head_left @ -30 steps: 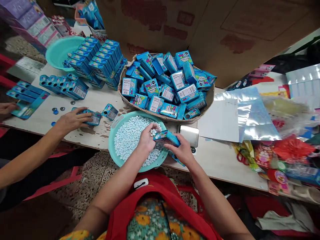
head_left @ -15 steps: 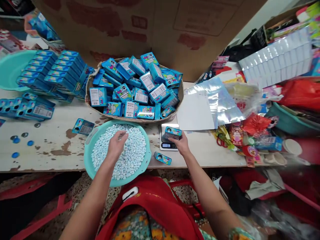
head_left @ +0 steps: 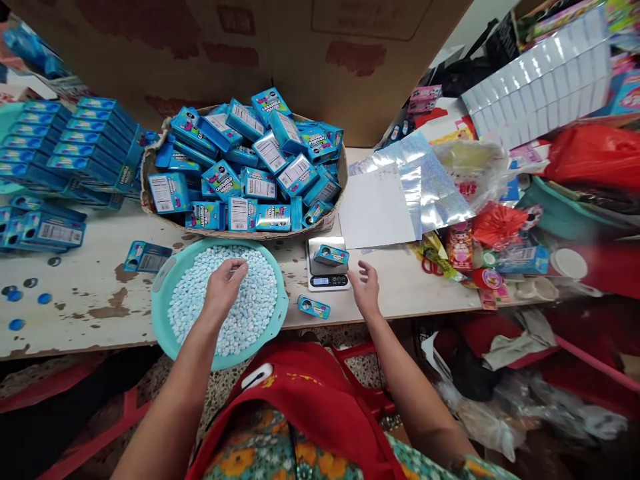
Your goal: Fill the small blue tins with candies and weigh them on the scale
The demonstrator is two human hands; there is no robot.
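My left hand (head_left: pixel 226 287) hovers over a teal basin (head_left: pixel 160 313) of pale blue candies (head_left: pixel 250 300). Its fingers are pressed together, and what they hold, if anything, is too small to name. My right hand (head_left: pixel 365 288) has its fingers apart and holds nothing, just right of a small digital scale (head_left: pixel 328 283). On the scale's plate lies a blue candy box (head_left: pixel 332 255), not touched by the fingers. A second blue box (head_left: pixel 313 307) sits on the table in front of the scale.
A large carton (head_left: pixel 150 180) piled with blue boxes stands behind the basin. Stacked boxes (head_left: pixel 90 147) and loose blue caps (head_left: pixel 45 298) are at left. White sheets (head_left: pixel 375 207), scissors (head_left: pixel 431 265) and a teal tub (head_left: pixel 550 213) are at right.
My right hand has let go of the blue box on the scale and opened beside it. My left hand stays over the candies. The whole view has shifted a little.
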